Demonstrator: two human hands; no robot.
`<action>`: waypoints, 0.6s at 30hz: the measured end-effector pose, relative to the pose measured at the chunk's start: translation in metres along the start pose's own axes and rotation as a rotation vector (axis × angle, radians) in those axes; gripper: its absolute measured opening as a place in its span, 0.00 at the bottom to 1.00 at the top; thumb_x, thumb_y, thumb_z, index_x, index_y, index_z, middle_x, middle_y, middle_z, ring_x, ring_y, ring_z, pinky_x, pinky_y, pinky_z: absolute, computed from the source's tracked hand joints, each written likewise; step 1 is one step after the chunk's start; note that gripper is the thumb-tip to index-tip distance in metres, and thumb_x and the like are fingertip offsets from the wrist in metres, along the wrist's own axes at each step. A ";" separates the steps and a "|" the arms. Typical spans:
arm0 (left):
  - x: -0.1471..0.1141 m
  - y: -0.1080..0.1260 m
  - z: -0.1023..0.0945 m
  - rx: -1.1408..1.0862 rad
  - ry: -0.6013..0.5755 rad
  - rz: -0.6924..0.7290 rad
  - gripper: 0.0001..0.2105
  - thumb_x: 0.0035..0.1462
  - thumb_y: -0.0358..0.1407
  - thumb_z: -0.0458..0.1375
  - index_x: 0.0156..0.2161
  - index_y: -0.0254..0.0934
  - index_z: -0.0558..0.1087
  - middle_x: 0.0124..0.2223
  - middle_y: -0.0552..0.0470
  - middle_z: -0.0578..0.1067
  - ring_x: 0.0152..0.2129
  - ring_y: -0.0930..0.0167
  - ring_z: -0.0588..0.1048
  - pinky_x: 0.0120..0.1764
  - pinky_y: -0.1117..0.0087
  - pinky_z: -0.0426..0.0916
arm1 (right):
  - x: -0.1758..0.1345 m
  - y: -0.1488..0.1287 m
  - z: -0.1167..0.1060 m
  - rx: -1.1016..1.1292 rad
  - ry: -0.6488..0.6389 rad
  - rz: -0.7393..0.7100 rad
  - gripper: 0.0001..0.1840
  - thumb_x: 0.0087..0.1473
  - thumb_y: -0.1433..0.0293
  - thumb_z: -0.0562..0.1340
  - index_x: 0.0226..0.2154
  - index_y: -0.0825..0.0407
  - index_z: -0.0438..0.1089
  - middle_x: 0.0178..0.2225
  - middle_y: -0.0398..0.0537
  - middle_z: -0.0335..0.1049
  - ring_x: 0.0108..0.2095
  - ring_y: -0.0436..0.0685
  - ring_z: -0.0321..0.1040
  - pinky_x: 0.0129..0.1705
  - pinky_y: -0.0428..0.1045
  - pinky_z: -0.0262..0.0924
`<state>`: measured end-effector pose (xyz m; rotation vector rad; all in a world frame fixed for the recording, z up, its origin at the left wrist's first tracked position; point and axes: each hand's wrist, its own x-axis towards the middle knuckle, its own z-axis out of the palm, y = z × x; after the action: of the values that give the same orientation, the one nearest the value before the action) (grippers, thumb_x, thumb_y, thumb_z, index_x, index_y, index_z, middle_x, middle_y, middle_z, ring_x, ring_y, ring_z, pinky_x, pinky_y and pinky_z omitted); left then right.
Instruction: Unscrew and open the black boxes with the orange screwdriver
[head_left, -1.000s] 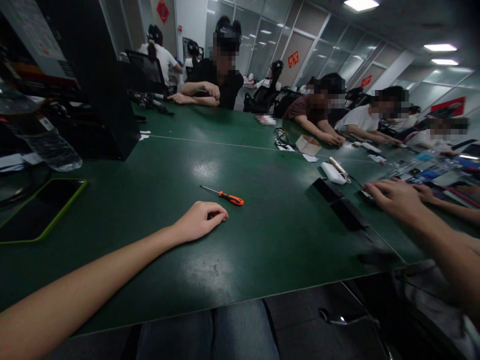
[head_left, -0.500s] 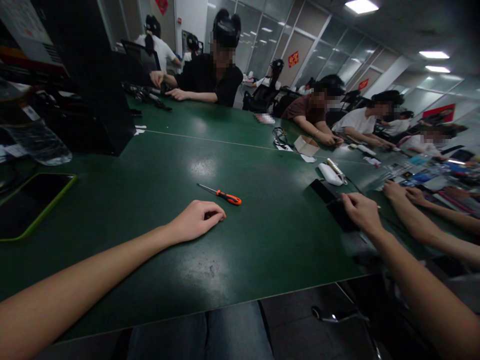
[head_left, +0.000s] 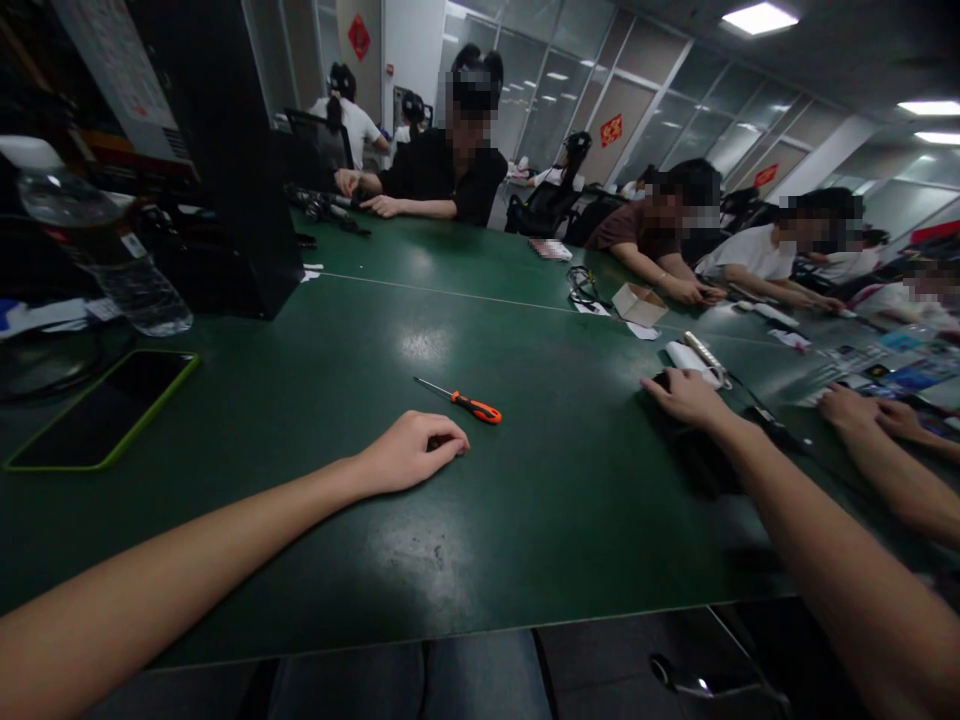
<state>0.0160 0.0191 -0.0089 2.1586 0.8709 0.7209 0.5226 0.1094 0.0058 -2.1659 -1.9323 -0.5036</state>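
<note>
Screwdriver (head_left: pixel 477 407) is lying mid-frame on the green surface (head_left: pixel 555 530); I am resting my left hand (head_left: pixel 409 452) just below it, fingers curling together. At frame right, my right hand (head_left: pixel 691 399) is partly covering a black object (head_left: pixel 701 460); from my end I cannot tell whether that hand's fingers are gripping.

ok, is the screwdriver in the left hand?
No, the screwdriver lies on the table, just beyond the left hand.
</note>
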 end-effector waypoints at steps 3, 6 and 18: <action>-0.001 0.002 0.000 -0.012 -0.002 -0.010 0.09 0.64 0.33 0.56 0.39 0.36 0.80 0.38 0.50 0.82 0.35 0.69 0.78 0.41 0.70 0.69 | 0.003 -0.055 0.018 -0.047 -0.048 0.093 0.33 0.60 0.49 0.55 0.48 0.64 0.70 0.50 0.78 0.66 0.45 0.74 0.68 0.43 0.65 0.60; -0.001 0.003 -0.001 -0.016 0.007 -0.013 0.09 0.64 0.33 0.56 0.39 0.35 0.80 0.38 0.49 0.81 0.34 0.69 0.78 0.40 0.70 0.69 | 0.005 -0.115 0.023 -0.030 -0.052 0.070 0.32 0.63 0.52 0.52 0.54 0.62 0.65 0.56 0.76 0.62 0.51 0.78 0.63 0.47 0.69 0.58; 0.000 0.003 -0.003 0.031 0.205 0.063 0.08 0.64 0.30 0.55 0.40 0.36 0.78 0.42 0.48 0.80 0.41 0.67 0.78 0.48 0.65 0.70 | 0.011 -0.310 -0.001 0.171 -0.067 -0.261 0.32 0.65 0.51 0.48 0.61 0.55 0.61 0.65 0.65 0.55 0.56 0.75 0.59 0.54 0.67 0.55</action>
<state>0.0147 0.0186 -0.0046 2.1744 0.9264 0.9801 0.2175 0.1589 -0.0133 -1.8604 -2.2199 -0.2959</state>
